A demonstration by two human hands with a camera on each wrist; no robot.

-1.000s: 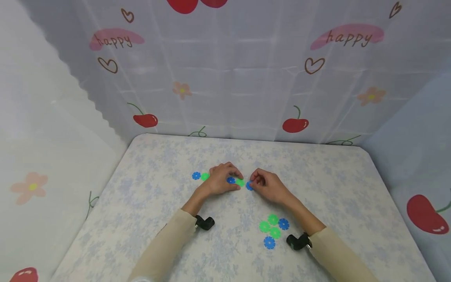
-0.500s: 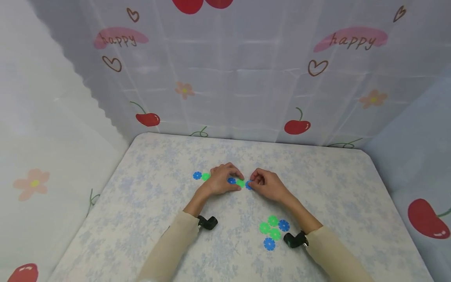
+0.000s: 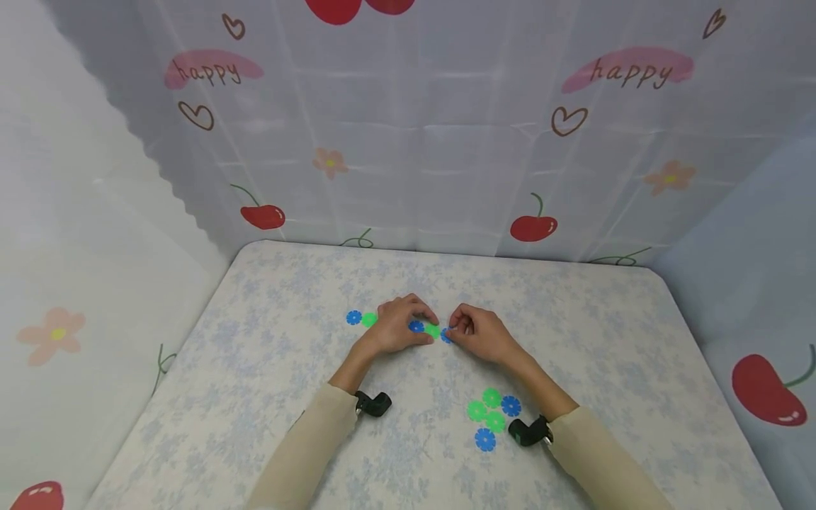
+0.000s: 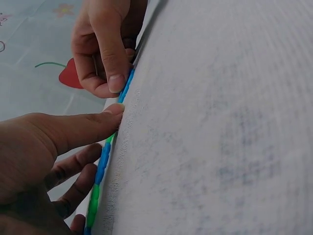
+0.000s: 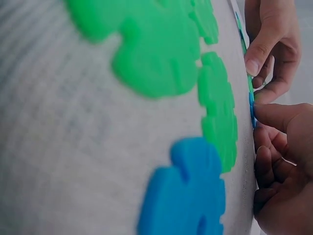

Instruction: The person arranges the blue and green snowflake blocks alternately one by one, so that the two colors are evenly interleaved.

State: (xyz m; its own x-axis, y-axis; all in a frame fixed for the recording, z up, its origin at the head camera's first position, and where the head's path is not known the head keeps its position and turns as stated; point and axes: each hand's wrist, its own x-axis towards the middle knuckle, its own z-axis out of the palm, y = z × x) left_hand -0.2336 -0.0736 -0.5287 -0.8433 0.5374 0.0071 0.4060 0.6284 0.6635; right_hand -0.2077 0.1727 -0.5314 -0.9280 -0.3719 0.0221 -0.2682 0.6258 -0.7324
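Note:
A row of notched plastic discs, blue and green by turns, lies on the table in the head view, from a blue disc at its left end to a green disc at its right. My left hand arches over the row and covers its middle. Its thumb and index finger grip that right-end green disc at the edges. Between the thumb and forefinger of my right hand is a pinched blue disc, right up against the green one. Whether their slots interlock is too small to tell.
Nearer the body, loose green discs and two blue discs lie beside the right forearm. The tabletop has a pale floral cover. Behind it hangs a printed curtain.
My right hand has brought its blue disc slightly left, closer to the green disc. The left hand stays in place over the row. The head view shifts a little.

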